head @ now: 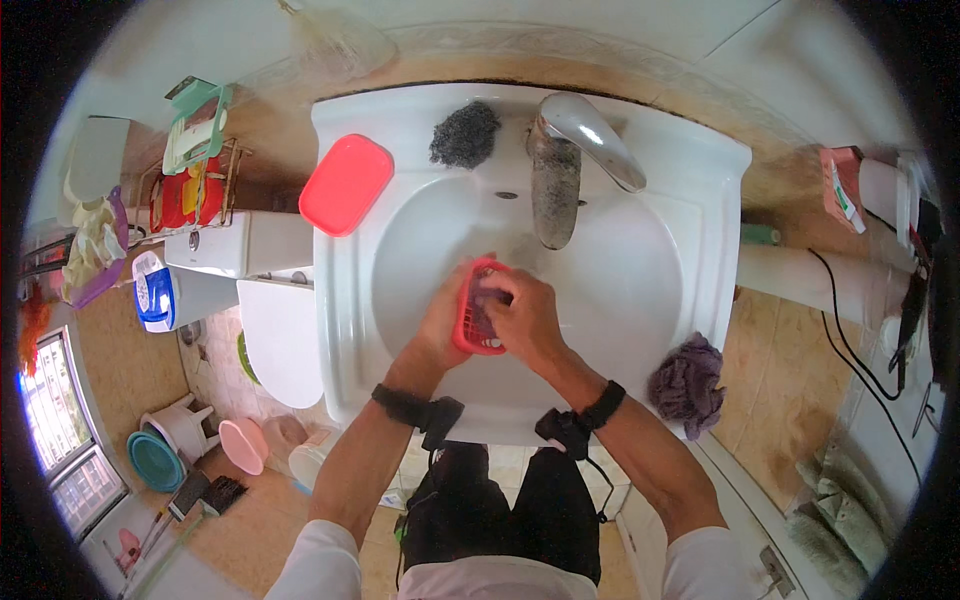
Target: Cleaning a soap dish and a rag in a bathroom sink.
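Over the white washbasin (622, 300), my left hand (439, 322) grips a small red slotted plastic basket (468, 337) by its side, its open top tilted toward my right hand. My right hand (532, 311) has its fingers inside the basket, pinching a purplish pad or cloth (484, 311) against the inner wall. The fingers hide part of that pad. A red plastic tray or lid (346, 185) lies on the basin's left rim. On the back ledge sits a dark wire scourer (465, 135).
A stained chrome faucet (555, 187) reaches over the basin beyond my hands. A crumpled purple cloth (688, 382) hangs at the right front rim. To the left are a toilet (281, 341) and a wire rack (225, 180); a cable (862, 345) hangs at right.
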`<state>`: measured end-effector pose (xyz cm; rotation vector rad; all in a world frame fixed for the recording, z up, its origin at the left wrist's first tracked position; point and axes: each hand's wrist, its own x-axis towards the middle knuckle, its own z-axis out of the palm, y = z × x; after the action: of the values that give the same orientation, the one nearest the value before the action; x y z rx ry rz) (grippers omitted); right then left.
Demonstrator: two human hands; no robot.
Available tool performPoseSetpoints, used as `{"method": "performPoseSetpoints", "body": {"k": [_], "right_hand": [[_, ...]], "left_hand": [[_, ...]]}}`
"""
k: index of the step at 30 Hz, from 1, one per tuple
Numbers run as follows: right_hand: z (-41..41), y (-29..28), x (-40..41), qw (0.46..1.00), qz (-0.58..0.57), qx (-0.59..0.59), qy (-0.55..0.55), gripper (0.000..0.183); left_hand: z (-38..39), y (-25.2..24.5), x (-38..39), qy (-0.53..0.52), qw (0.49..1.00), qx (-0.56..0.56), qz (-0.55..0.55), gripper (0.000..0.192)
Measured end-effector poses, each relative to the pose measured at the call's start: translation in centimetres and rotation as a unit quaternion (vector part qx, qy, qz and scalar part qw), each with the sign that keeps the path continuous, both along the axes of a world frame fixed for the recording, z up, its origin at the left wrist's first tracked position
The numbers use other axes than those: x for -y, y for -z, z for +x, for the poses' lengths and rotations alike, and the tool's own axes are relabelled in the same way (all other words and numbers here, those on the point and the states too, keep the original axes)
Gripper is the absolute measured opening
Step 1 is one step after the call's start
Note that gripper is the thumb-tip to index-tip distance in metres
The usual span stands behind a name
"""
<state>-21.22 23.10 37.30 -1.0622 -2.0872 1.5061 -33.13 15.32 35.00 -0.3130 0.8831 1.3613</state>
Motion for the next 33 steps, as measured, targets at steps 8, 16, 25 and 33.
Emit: {"method": "performPoseSetpoints", "body": {"k": [8,16,25,33], "right_hand": [[1.7,-0.9,-1.1,0.973,-0.003,0.028,-0.228,0.015],[-0.6,0.7,-1.2,0.987,0.150,0.062,0.021,0.016],[0.9,-1.1,0.7,0.981,-0.136,-0.015,-0.141,0.018],[1.3,0.9,-1.4,0.976,0.078,0.051,-0.198,0.011]], "left_hand": [[-0.8,-0.8,-0.1,0.014,0.999,-0.006,0.038,0.048],[-0.1,-0.9,0.2,0.023,0.999,0.026,0.042,0.054],[-1.3,-0.6,0.2,0.019,1.000,-0.004,0.005,0.048],[-0.5,-0.1,0.6,0.024,1.000,-0.017,-0.002,0.049]]}}
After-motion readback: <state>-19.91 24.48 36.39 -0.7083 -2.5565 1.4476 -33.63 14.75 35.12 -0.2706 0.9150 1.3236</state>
